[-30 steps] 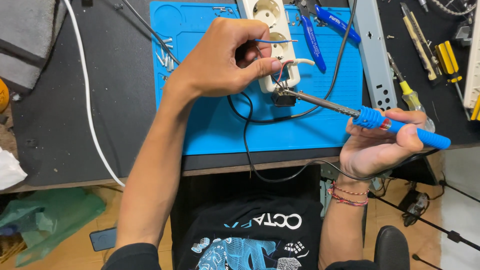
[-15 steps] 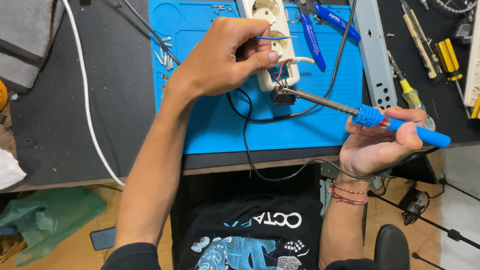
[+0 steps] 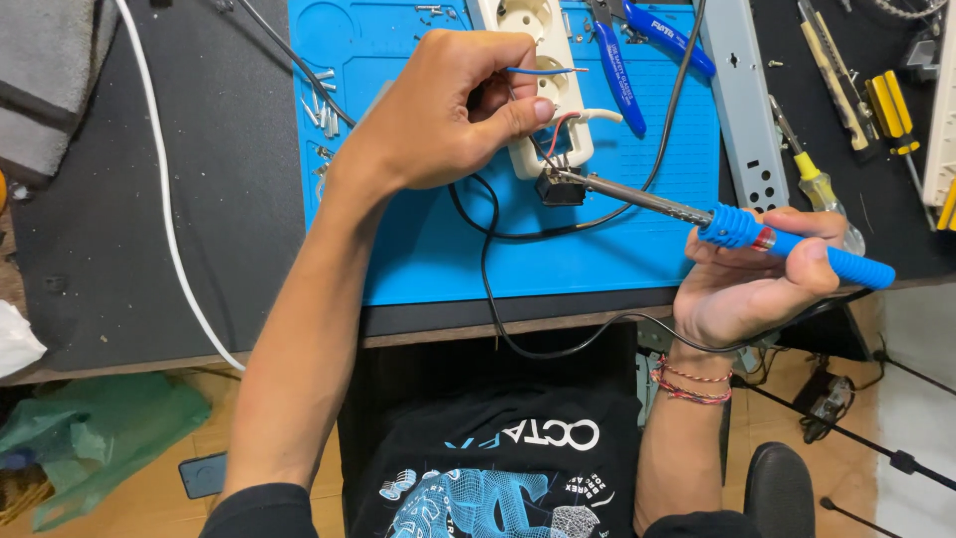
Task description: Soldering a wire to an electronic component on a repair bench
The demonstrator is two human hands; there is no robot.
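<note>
My right hand (image 3: 752, 279) grips a blue-handled soldering iron (image 3: 797, 249); its metal tip reaches left to a small black switch (image 3: 560, 186) on the blue mat (image 3: 418, 249). My left hand (image 3: 448, 110) pinches thin blue and red wires (image 3: 543, 72) just above that switch, beside a white power strip (image 3: 538, 80) lying open on the mat. A black cable (image 3: 488, 259) loops from the switch over the table's front edge.
Blue-handled pliers (image 3: 627, 60), a grey metal bracket (image 3: 742, 100) and yellow-handled screwdrivers (image 3: 836, 90) lie at the right. Small screws (image 3: 319, 95) are scattered at the mat's left. A white cable (image 3: 169, 199) crosses the black table. A green bag (image 3: 90, 438) sits on the floor.
The soldering iron's tip has stayed at the black switch. My left hand shifted its fingers slightly on the wires.
</note>
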